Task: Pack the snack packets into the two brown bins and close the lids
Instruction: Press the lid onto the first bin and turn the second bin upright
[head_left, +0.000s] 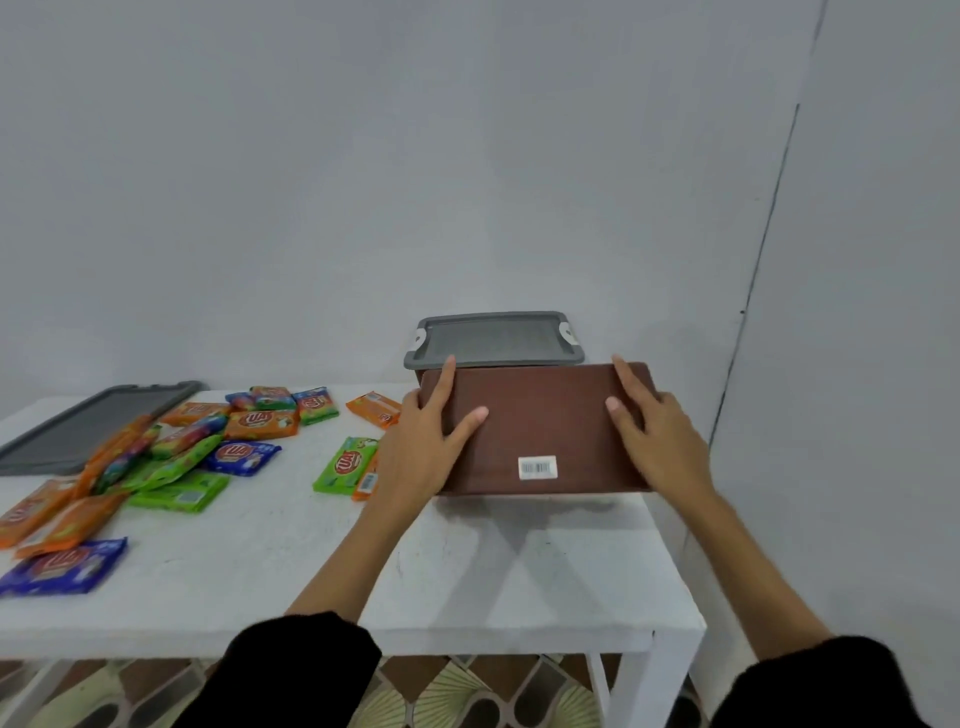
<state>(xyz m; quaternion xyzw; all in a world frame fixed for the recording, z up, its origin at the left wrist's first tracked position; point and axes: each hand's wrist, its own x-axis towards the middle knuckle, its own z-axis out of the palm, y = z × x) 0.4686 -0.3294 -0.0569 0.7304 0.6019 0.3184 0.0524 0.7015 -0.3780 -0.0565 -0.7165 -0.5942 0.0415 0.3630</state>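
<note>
I hold a brown bin (540, 426) tipped so that its underside, with a white barcode sticker, faces me, just above the right part of the white table (467, 571). My left hand (426, 447) grips its left end and my right hand (649, 436) its right end. Right behind it stands a second bin with a grey lid (493, 340) shut on top; its brown body is mostly hidden. Several snack packets (171, 457) in orange, green and blue lie scattered over the left half of the table. One green packet (345, 465) lies beside my left hand.
A loose grey lid (83, 426) lies flat at the table's far left. A pale wall runs close behind the table. The table's right edge sits just right of the bins. Patterned floor tiles show under the table.
</note>
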